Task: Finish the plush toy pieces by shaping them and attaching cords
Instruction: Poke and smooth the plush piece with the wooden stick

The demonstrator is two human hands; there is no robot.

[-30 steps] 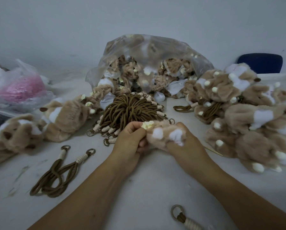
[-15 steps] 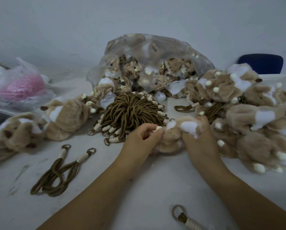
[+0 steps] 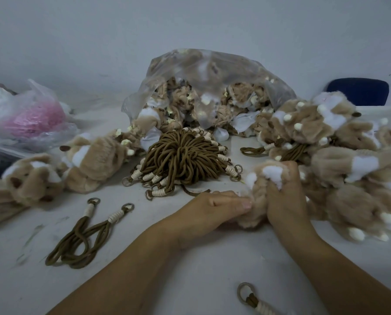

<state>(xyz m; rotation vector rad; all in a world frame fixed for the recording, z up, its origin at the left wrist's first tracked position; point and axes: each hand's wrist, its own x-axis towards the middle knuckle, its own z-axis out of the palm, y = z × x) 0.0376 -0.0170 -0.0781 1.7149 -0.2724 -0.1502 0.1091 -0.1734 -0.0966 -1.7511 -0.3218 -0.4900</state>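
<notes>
You're on shaping: right hand [image 3: 285, 201] wrapped round the plush piece [image 3: 255, 192] on the surface [image 3: 224, 264], left hand [image 3: 212, 208] pinching its edge. Next up, I'd guess, grab a cord from the bundle [image 3: 180, 153] at its 10 o'clock.

Bare table [image 3: 15, 287] is open at the near left, up to the two loose cords [image 3: 85, 237]. Farther back, the cord bundle [image 3: 180, 155] blocks the middle, the left plush toys [image 3: 94, 162] and the right plush pile [image 3: 353, 169] close both sides.
</notes>
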